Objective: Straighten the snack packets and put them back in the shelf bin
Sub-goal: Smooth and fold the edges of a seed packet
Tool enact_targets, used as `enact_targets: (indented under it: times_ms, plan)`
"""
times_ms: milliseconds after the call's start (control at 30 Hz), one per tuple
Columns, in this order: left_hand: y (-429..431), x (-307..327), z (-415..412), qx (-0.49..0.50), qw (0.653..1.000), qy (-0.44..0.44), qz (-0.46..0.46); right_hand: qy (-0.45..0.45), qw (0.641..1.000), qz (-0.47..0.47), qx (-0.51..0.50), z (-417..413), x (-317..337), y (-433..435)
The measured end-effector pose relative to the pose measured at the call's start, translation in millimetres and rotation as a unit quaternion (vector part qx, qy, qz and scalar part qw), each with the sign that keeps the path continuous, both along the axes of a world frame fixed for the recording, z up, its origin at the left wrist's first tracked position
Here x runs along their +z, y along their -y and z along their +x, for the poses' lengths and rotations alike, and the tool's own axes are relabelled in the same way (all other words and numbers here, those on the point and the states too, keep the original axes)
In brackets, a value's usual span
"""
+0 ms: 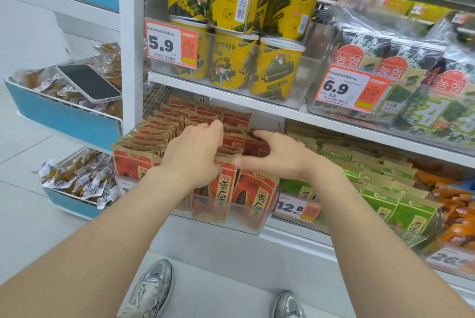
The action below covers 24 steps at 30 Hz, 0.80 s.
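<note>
Red-and-tan snack packets stand in rows inside a clear shelf bin on the lower shelf. My left hand reaches into the middle rows, its fingers curled down among the packet tops. My right hand lies over the right row with its fingers curled round a dark red packet near the back. The packets under both hands are partly hidden.
Green packets fill the bin to the right, behind a 12.8 price tag. Yellow cans and seaweed packs sit on the shelf above. At left, blue bins hold wrapped snacks and a phone. My shoes stand below.
</note>
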<state>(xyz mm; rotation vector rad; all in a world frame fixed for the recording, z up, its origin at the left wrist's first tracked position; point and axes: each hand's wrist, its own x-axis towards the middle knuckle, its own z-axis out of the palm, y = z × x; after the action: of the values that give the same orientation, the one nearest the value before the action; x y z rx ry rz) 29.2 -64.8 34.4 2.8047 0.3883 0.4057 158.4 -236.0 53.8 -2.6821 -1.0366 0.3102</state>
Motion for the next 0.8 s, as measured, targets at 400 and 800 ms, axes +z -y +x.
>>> enact_targets:
  times_ms: [400,800]
  plan:
    - [18.7,6.2,3.7,0.048,0.997,-0.056,-0.037,0.254,0.960,-0.054,-0.103,-10.3,-15.5,4.4]
    - [-0.7,-7.4,7.7,0.090,0.995,0.044,0.022,0.249,0.962,-0.055,-0.094,-8.5,-17.8,-5.4]
